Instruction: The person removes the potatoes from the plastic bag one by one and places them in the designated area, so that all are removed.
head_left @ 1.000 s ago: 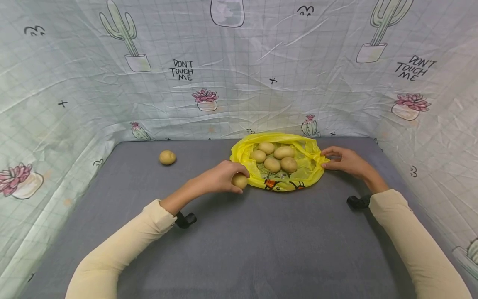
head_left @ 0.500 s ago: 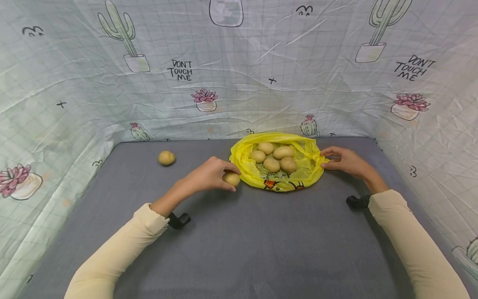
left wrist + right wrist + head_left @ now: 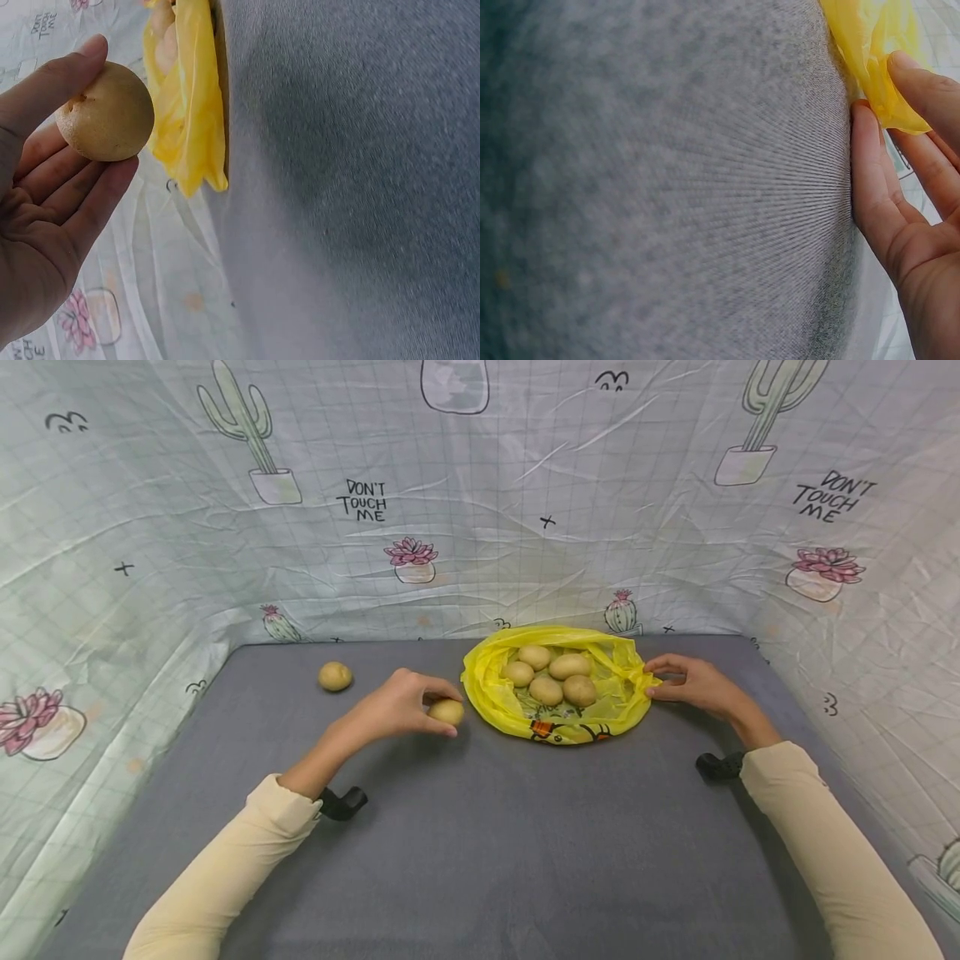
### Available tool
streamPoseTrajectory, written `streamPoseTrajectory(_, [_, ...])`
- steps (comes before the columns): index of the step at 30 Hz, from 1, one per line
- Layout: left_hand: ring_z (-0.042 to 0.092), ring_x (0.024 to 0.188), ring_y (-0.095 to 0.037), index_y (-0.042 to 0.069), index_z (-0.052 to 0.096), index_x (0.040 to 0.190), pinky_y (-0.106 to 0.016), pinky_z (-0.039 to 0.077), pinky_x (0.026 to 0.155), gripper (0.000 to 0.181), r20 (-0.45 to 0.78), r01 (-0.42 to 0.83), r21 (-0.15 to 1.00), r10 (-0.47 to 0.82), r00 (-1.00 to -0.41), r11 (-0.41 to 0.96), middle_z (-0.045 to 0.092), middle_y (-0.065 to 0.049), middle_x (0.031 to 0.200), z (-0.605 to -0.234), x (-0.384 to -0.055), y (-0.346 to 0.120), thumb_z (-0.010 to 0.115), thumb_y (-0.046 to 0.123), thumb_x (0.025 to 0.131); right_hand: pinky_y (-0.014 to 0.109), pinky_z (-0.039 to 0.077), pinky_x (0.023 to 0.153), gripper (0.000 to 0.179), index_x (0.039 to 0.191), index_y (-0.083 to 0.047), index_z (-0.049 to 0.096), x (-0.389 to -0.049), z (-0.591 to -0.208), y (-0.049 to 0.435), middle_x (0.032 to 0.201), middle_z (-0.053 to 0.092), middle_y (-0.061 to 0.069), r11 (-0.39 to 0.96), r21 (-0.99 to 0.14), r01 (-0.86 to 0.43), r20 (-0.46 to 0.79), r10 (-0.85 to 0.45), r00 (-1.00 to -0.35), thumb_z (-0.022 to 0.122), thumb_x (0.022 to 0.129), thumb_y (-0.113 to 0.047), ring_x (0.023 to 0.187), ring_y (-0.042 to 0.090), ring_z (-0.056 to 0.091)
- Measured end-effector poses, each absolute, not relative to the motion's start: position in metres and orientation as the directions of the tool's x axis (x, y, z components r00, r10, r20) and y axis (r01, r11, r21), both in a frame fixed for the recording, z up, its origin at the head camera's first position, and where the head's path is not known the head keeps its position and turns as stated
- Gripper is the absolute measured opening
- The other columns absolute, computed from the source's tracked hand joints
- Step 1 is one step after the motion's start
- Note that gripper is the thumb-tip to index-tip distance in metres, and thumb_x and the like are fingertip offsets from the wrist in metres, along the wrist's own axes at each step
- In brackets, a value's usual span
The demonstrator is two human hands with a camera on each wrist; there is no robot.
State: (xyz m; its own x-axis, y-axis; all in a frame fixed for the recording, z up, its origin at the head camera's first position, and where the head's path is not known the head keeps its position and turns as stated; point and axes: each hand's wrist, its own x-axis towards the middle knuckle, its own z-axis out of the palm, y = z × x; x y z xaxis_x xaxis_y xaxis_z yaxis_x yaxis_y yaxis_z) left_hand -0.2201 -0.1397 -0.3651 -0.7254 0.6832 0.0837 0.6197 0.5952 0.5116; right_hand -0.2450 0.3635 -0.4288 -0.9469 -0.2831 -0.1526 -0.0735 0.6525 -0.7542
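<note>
A crinkled yellow plastic bag (image 3: 483, 691) cradles at least five smooth potatoes (image 3: 546, 692), its edge pinched in the right hand (image 3: 693, 682); the left hand (image 3: 399, 703) grips another potato (image 3: 447, 712) (rounded, pale brown) just beside it, over a grey surface (image 3: 525, 835).

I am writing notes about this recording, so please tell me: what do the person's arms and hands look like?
The left sleeve and right sleeve are plain cream, with cuffs that look turned back. A black curved device shows near each cuff. The left hand and right hand wear no gloves.
</note>
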Motion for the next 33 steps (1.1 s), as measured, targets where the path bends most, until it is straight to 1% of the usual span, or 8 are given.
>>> streamPoseTrajectory(4, [0.064, 0.084, -0.008, 0.018, 0.078, 0.115, -0.031, 0.053, 0.075, 0.041, 0.094, 0.609, 0.513, 0.665, -0.741, 0.605, 0.075, 0.006, 0.107, -0.365, -0.221, -0.147, 0.09, 0.03, 0.078, 0.06, 0.047, 0.1, 0.06, 0.142, -0.006, 0.053, -0.244, -0.428, 0.363, 0.151, 0.044, 0.026, 0.659, -0.748, -0.074, -0.152, -0.279, -0.948, 0.073, 0.095, -0.037, 0.133, 0.052, 0.048])
streamPoseTrajectory(8, [0.064, 0.082, -0.008, 0.016, 0.078, 0.115, -0.033, 0.052, 0.075, 0.042, 0.109, 0.598, 0.517, 0.646, -0.755, 0.612, 0.076, 0.006, 0.107, -0.363, -0.221, -0.153, 0.09, 0.03, 0.078, 0.06, 0.048, 0.099, 0.059, 0.142, -0.006, 0.053, -0.244, -0.428, 0.363, 0.152, 0.044, 0.027, 0.663, -0.745, -0.073, -0.153, -0.276, -0.949, 0.073, 0.095, -0.036, 0.133, 0.052, 0.048])
streamPoseTrajectory(14, [0.065, 0.086, -0.01, 0.014, 0.078, 0.115, -0.035, 0.052, 0.078, 0.043, 0.123, 0.59, 0.497, 0.621, -0.774, 0.637, 0.076, 0.005, 0.107, -0.359, -0.224, -0.16, 0.091, 0.03, 0.077, 0.06, 0.048, 0.099, 0.059, 0.142, -0.005, 0.053, -0.244, -0.428, 0.362, 0.151, 0.044, 0.027, 0.658, -0.749, -0.077, -0.148, -0.28, -0.949, 0.073, 0.095, -0.035, 0.132, 0.052, 0.048])
streamPoseTrajectory(20, [0.067, 0.088, -0.014, 0.015, 0.078, 0.114, -0.035, 0.052, 0.079, 0.044, 0.125, 0.576, 0.479, 0.598, -0.792, 0.662, 0.077, 0.003, 0.108, -0.359, -0.229, -0.166, 0.091, 0.032, 0.076, 0.06, 0.047, 0.099, 0.059, 0.142, -0.006, 0.052, -0.245, -0.429, 0.363, 0.151, 0.044, 0.027, 0.659, -0.748, -0.077, -0.149, -0.28, -0.948, 0.073, 0.095, -0.036, 0.133, 0.053, 0.047])
streamPoseTrajectory(24, [0.068, 0.092, -0.016, 0.014, 0.078, 0.115, -0.038, 0.053, 0.081, 0.045, 0.121, 0.564, 0.487, 0.588, -0.8, 0.667, 0.077, 0.001, 0.11, -0.36, -0.231, -0.169, 0.091, 0.03, 0.076, 0.06, 0.047, 0.1, 0.06, 0.142, -0.006, 0.053, -0.245, -0.429, 0.363, 0.151, 0.044, 0.026, 0.663, -0.745, -0.075, -0.151, -0.277, -0.949, 0.073, 0.095, -0.037, 0.133, 0.053, 0.047])
streamPoseTrajectory(30, [0.068, 0.1, -0.021, 0.011, 0.078, 0.115, -0.044, 0.053, 0.087, 0.043, 0.127, 0.549, 0.51, 0.573, -0.81, 0.663, 0.076, -0.004, 0.113, -0.359, -0.235, -0.173, 0.092, 0.024, 0.076, 0.06, 0.047, 0.099, 0.059, 0.141, -0.006, 0.054, -0.245, -0.428, 0.362, 0.151, 0.045, 0.026, 0.659, -0.748, -0.079, -0.146, -0.28, -0.949, 0.074, 0.095, -0.037, 0.132, 0.053, 0.048])
streamPoseTrajectory(33, [0.068, 0.103, -0.024, 0.011, 0.077, 0.116, -0.046, 0.052, 0.089, 0.044, 0.135, 0.557, 0.499, 0.575, -0.807, 0.664, 0.075, -0.005, 0.114, -0.359, -0.237, -0.177, 0.092, 0.023, 0.076, 0.06, 0.048, 0.099, 0.059, 0.141, -0.006, 0.054, -0.245, -0.429, 0.363, 0.151, 0.045, 0.026, 0.653, -0.753, -0.081, -0.143, -0.282, -0.949, 0.074, 0.094, -0.036, 0.132, 0.052, 0.048])
